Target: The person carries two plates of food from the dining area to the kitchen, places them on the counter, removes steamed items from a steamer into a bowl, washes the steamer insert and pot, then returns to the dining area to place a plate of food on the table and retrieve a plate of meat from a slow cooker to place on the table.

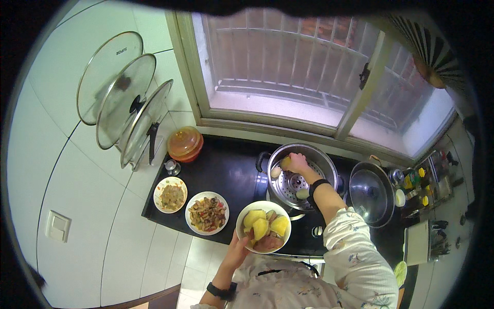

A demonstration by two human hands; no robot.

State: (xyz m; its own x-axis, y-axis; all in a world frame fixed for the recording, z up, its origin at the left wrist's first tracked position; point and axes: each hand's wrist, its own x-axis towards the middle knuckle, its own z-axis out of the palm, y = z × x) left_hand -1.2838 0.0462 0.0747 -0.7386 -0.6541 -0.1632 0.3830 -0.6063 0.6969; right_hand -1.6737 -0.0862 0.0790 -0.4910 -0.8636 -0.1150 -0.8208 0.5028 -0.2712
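My left hand holds a white bowl by its rim, close to my body. In it lie yellow peeled chunks, perhaps potato or sweet potato, and reddish-brown pieces. My right hand reaches into a stainless steel steamer pot on the stove. Its fingers are closed on a yellow chunk, partly covered by the hand. On the perforated steamer tray rest a pale egg-shaped item beside my fingers and a greenish rounded item near my wrist.
Two plates of cooked food stand on the black counter at left. Behind them are a small glass jar and an orange lidded pot. Glass lids lean at the wall. A wok and condiment bottles are at right.
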